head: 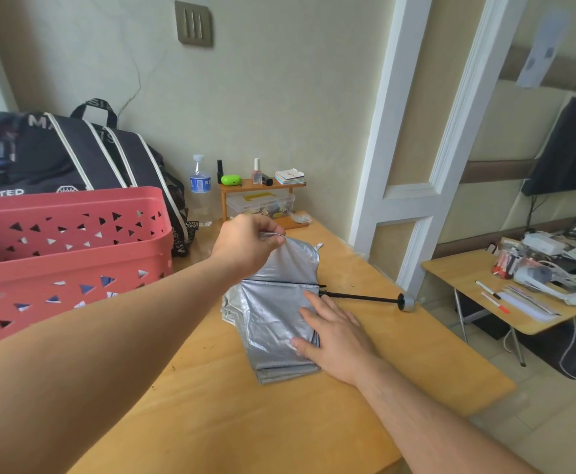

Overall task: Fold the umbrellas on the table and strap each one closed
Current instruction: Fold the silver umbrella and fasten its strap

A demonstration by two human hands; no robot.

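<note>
Silver umbrella lies at centre of the wood table, canopy flattened into pleats, black shaft w/ round handle sticking out toward 3 o'clock. My left hand is at the canopy's 12 o'clock end, fingers curled, pinching a fold of the silver fabric & lifting it off the table. My right hand lies flat on the canopy's 3 o'clock edge, fingers straight & spread, pressing the pleats down, grasping nothing. Can't see a strap clearly. Red basket sits at 9 o'clock of the umbrella, black bag behind it at 10. Water bottle & small wood shelf at 12, against the wall. Side desk well apart at 3.
</note>
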